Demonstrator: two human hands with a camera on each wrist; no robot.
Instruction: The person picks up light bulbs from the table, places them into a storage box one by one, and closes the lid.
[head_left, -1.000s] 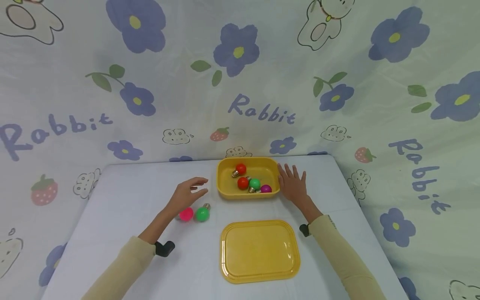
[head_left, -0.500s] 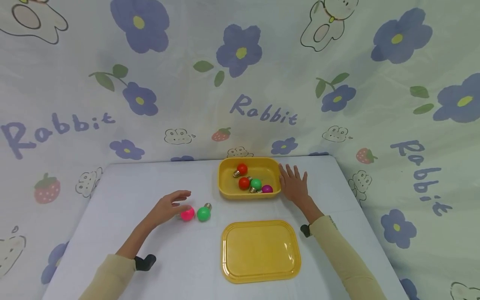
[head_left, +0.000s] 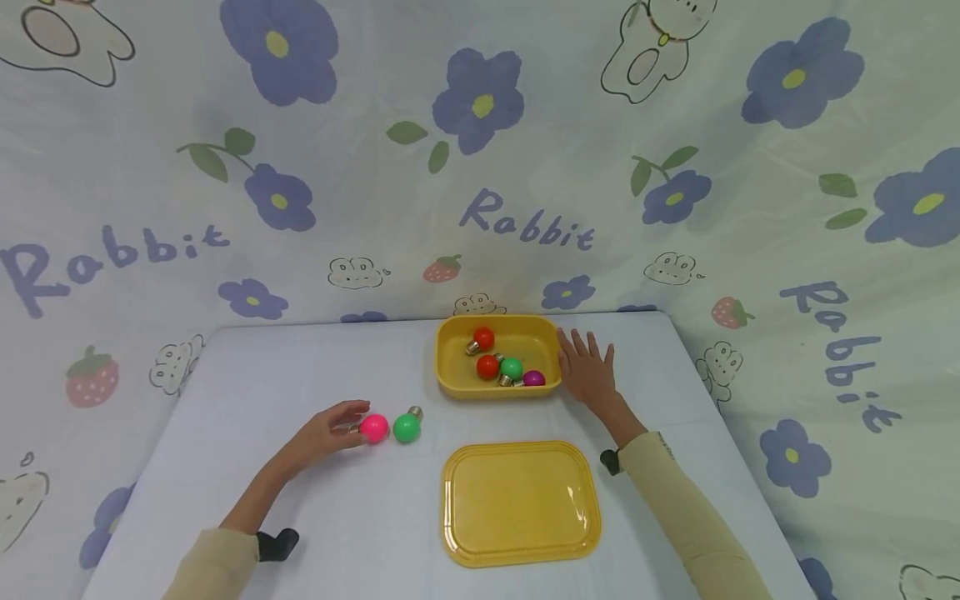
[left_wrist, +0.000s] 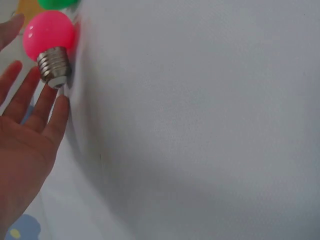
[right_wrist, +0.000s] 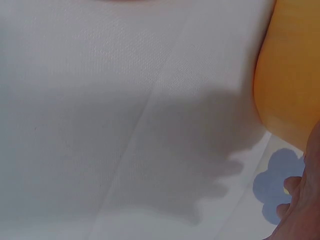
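Observation:
On the white table lies a pink light bulb (head_left: 375, 427), its metal screw base pointing left. My left hand (head_left: 326, 433) reaches around that base; in the left wrist view its fingers (left_wrist: 57, 117) are spread and extended close to the bulb, without a visible grip. Whether they touch it I cannot tell. A green light bulb (head_left: 407, 427) lies just right of the pink one. My right hand (head_left: 588, 371), fingers straight and spread, rests against the right side of a yellow bin (head_left: 468, 392). Inside the bin lie several bulbs, including a red bulb (head_left: 483, 338) and a purple bulb (head_left: 533, 379).
A shallow yellow tray (head_left: 521, 500) lies in front of the bin, between my forearms. Behind the table (head_left: 300, 367) hangs a patterned curtain (head_left: 525, 258) with flowers and rabbits. The right wrist view shows mostly tabletop, hand shadow and bin wall.
My left hand has moved left and down, from beside the bin, over the pink bulb, to its base. The right hand stays at the bin. The bulbs lie where they were.

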